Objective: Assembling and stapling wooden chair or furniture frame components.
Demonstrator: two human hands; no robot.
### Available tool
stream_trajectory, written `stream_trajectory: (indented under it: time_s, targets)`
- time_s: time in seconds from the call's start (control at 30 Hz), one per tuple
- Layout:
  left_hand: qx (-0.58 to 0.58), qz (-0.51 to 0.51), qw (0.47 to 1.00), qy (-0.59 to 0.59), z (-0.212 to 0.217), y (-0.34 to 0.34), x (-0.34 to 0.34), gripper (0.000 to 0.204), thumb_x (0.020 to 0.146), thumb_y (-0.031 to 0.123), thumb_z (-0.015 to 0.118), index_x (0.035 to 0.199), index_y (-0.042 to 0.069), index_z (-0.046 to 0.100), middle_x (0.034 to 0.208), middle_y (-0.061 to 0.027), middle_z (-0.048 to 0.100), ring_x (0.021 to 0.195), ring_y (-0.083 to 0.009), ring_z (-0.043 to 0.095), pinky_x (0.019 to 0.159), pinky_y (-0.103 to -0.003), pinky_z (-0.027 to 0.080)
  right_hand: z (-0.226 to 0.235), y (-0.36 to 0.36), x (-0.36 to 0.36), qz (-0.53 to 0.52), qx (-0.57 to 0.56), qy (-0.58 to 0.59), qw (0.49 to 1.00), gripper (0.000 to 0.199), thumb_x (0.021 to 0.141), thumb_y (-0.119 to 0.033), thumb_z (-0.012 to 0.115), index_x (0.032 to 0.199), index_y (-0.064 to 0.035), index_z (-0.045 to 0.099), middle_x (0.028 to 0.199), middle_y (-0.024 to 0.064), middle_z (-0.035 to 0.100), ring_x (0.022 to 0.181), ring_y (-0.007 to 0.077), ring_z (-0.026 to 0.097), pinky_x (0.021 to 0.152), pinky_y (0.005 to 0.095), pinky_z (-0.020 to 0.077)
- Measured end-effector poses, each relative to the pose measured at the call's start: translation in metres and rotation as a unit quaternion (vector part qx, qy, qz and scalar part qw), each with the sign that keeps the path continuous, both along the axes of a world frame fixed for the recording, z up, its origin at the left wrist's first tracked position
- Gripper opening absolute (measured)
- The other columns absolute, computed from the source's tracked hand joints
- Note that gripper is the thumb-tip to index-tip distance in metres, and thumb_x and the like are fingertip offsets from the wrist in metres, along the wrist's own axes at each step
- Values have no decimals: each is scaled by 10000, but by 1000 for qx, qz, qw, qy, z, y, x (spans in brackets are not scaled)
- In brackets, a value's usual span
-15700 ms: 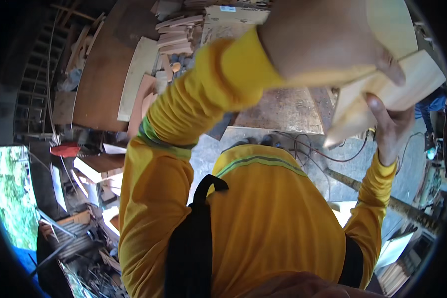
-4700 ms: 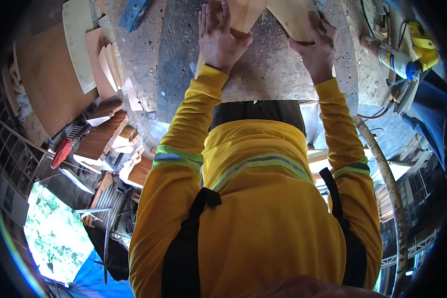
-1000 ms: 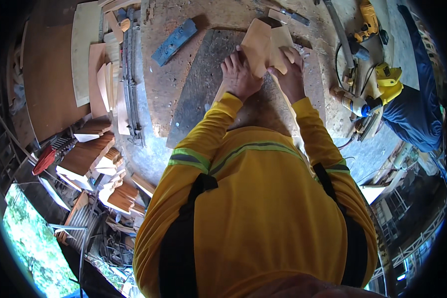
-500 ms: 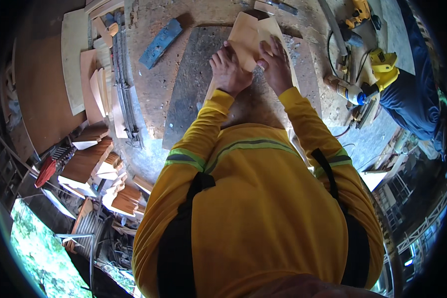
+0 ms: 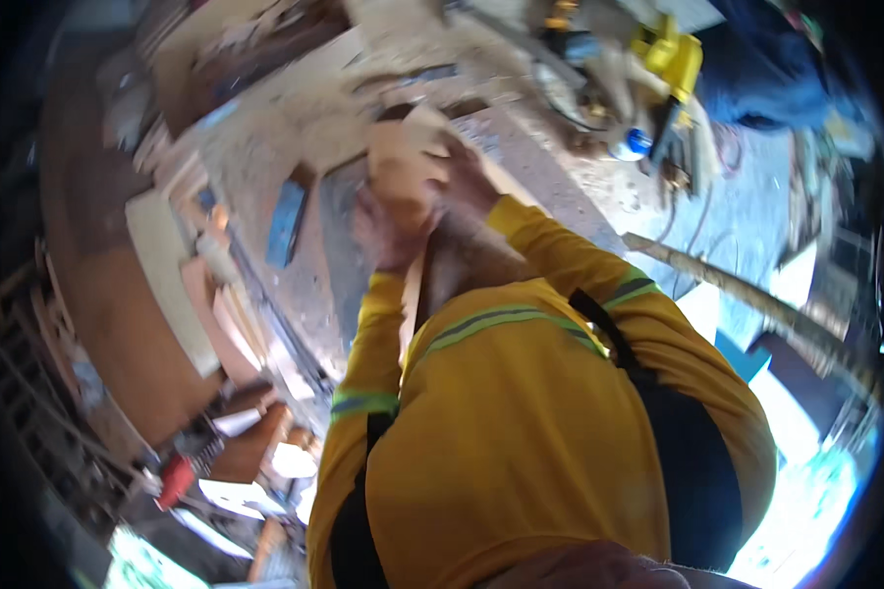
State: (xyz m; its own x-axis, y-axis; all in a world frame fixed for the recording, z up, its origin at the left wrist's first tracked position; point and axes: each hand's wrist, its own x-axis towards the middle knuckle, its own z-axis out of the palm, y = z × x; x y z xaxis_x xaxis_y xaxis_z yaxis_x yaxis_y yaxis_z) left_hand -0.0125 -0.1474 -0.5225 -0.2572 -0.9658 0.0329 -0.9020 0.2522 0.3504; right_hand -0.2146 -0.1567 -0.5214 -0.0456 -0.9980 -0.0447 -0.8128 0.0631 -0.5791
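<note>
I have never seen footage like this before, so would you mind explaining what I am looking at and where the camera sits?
There is no machine here: a person is working with two bare hands. The single picture comes from a wide fisheye camera worn on that person's head and looking down, which is why straight edges bend and the yellow shirt fills the lower half. The picture is blurred by motion.

Both arms reach up and away from the body. The left hand and the right hand meet on a pale wooden piece, gripping it together above a dusty workbench. Its exact shape is too blurred to tell.

On the bench lie a blue flat bar and, at upper right, a yellow power tool. Wooden boards are stacked on the left.
</note>
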Motion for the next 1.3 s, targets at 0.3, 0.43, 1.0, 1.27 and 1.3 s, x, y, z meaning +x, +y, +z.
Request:
stream_trajectory:
  time_s: [0.3, 0.43, 1.0, 1.27, 1.3]
  targets:
    - [-48, -34, 998, 22, -7, -7, 40, 1151, 781, 704, 706, 1545, -32, 258, 1529, -298, 337, 1380, -486, 366, 1123, -583, 321, 179, -262, -37, 45, -122, 27, 991, 209, 838, -205, 621, 901, -36, 727, 871, 178, 725, 842, 335, 716, 747, 449, 578]
    - [23, 23, 958, 285, 24, 6, 35, 1055, 812, 646, 720, 1513, -40, 331, 1467, -298, 425, 1324, -476, 434, 1098, -565, 359, 217, -279, -68, 48, -217, -33, 974, 250, 860, -241, 620, 975, -34, 702, 924, 192, 715, 886, 351, 704, 788, 456, 564]
    - [71, -133, 987, 48, 58, 100, -33, 768, 844, 361, 719, 1487, 50, 436, 1535, -183, 394, 1427, -455, 320, 1182, -583, 260, -22, -19, -414, 42, 143, 126, 981, 495, 953, -392, 613, 1285, -25, 597, 1149, 251, 671, 1071, 418, 655, 963, 490, 502]
    - [47, -111, 993, -11, 57, 105, -83, 877, 854, 461, 688, 1489, -61, 380, 1598, -259, 272, 1467, -533, 194, 1213, -604, 174, -8, -19, -415, -94, 42, 249, 963, 464, 911, -444, 677, 943, 19, 692, 748, 186, 678, 731, 392, 675, 686, 502, 524]
    - [54, -109, 993, -11, 55, 101, -89, 877, 854, 461, 688, 1489, -61, 380, 1598, -259, 272, 1467, -533, 194, 1213, -604, 174, 16, -15, -417, -168, 109, 56, 978, 423, 919, -426, 677, 932, -4, 695, 696, 125, 641, 643, 309, 639, 604, 442, 498]
